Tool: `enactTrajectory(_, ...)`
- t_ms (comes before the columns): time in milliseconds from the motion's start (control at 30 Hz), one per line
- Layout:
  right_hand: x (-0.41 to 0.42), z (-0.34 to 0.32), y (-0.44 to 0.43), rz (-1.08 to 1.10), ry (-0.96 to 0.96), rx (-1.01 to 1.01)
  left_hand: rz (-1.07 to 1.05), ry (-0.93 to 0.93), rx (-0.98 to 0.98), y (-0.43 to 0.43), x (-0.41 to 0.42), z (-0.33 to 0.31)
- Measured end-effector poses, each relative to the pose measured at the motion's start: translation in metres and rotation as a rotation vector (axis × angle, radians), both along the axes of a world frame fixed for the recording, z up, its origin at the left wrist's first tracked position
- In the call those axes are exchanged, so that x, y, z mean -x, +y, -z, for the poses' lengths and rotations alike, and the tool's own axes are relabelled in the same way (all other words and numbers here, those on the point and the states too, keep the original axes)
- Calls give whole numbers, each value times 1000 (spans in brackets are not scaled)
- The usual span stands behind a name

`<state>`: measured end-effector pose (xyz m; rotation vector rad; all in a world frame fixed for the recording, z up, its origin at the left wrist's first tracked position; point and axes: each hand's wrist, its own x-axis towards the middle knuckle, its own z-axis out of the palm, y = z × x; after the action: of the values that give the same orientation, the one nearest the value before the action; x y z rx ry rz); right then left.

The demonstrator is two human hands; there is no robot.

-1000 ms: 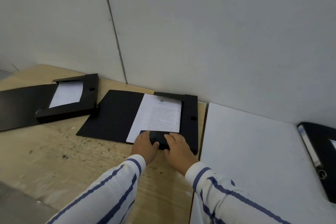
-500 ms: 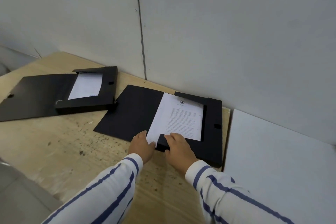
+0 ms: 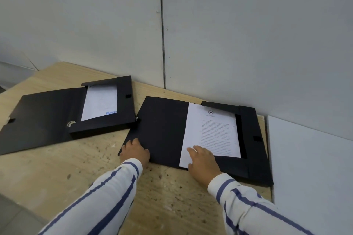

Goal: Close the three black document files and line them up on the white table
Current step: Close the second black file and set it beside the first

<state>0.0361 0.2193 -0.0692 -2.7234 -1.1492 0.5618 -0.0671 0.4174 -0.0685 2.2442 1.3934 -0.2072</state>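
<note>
Two hands are laid on the nearer black file [image 3: 164,129], which lies open on the wooden surface [image 3: 57,173]. The left hand [image 3: 135,151] is set at the near left corner of the file's opened cover, fingers [image 3: 133,142] resting on top of the black flap; whether the thumb is hooked under the edge cannot be told. The right hand [image 3: 203,160] is spread flat, palm down, on the near end of the printed sheet [image 3: 215,131] in the file's tray, with nothing gripped. Both forearms are covered by white sleeves with blue stripes [image 3: 107,196].

The sheet is seen to overhang the tray's left side onto the cover and to be slightly skewed. The tray's raised black walls are seen along the far, right and near sides, with a small tab on the right wall.

A second black file [image 3: 47,112] lies open further left on the same wooden surface, its far right corner just beside the first file's cover. A white sheet with a blue mark [image 3: 100,103] is held in its tray.

At the right edge, the white table [image 3: 309,168] is seen just beside the wooden surface, close to the nearer file's right wall. A grey panelled wall [image 3: 229,34] stands behind everything.
</note>
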Motion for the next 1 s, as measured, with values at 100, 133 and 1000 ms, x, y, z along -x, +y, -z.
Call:
enactTrajectory(100,1,1,0,14,-51,55,-73,59,9,10,2,0)
enactTrajectory(133,0,2,0,13,-70,69,-86,72,9,13,3,0)
enactTrajectory(1000,7,-1,-2,119,-53,121,-143,-119,58,49,-10,-39)
